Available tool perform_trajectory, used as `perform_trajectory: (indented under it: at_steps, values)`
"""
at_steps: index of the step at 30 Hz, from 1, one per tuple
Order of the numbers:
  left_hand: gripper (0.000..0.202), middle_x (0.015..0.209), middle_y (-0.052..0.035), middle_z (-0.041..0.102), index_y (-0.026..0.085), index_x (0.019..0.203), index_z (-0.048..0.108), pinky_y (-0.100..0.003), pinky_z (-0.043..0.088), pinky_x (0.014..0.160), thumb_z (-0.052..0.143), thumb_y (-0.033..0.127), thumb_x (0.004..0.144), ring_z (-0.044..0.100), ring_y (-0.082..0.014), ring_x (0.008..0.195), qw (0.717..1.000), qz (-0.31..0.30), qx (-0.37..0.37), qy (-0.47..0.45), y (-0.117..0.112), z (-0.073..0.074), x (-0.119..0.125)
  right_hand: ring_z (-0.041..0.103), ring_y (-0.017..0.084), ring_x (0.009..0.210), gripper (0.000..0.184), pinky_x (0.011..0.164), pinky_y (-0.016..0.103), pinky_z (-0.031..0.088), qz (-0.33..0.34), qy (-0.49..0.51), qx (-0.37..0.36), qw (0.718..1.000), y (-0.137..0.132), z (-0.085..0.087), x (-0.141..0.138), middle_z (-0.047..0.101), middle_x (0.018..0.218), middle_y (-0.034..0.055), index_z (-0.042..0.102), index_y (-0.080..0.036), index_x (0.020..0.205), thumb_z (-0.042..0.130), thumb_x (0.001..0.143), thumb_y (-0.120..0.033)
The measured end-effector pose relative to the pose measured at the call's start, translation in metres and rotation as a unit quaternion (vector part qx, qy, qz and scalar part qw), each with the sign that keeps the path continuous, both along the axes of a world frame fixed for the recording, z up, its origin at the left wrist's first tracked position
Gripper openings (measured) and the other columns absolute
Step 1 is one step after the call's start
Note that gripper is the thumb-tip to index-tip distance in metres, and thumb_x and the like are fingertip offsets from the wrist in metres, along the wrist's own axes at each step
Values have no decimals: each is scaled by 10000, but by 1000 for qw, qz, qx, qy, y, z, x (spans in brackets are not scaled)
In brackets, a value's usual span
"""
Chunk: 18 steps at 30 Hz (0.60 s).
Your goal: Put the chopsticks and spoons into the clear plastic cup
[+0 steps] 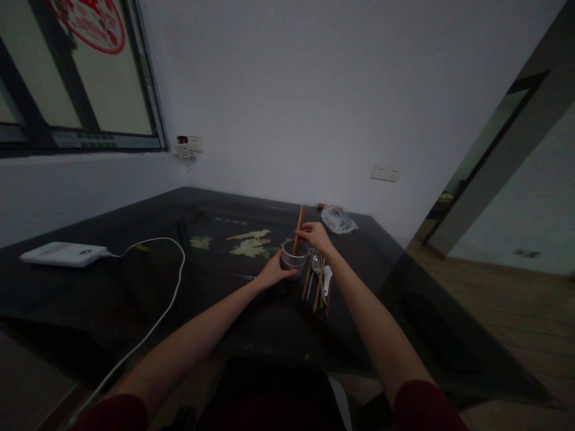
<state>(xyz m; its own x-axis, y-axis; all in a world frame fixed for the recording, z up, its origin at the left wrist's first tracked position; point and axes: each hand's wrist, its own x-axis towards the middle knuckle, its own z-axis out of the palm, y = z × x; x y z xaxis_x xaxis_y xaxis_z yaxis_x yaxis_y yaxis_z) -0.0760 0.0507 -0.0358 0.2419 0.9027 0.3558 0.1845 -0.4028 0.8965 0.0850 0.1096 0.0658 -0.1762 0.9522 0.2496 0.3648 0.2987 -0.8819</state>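
A grey cup (294,261) with a pale band stands on the dark table, and my left hand (272,270) is wrapped round its left side and front. Wooden chopsticks (299,222) rise from the cup's mouth, pinched near the middle by the fingers of my right hand (316,234); I cannot tell how many there are. Just right of the cup lie several loose chopsticks (318,293), a metal spoon (316,263) and a white spoon (327,280), partly overlapping. The inside of the cup is mostly hidden.
A crumpled clear plastic bag (338,220) lies near the table's (215,305) back edge. At the far left rests a white device (65,254), its white cable (175,287) running across the table toward me. A dark flat object (438,332) sits at the right.
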Motion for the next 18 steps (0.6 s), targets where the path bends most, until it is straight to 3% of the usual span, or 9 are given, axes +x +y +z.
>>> perform_trajectory:
  at_steps: [8,18]
  values:
    - [729,1221,-115,589,144,1226,461,-384,412,991,780,307,591,555,-256,1125,1000,20,6,21,-2,4,1,617,119,546,42,556,206,504,8,-42,17,999,6,0,-4,665,624,14,661,-122,697,680,704,-159]
    - [742,1216,-134,588,131,1240,447,-403,412,984,775,312,600,557,-270,1118,999,20,-5,26,-5,8,1,620,137,652,156,586,201,456,-9,-80,57,995,11,-5,-1,693,705,37,703,-122,753,692,699,-268]
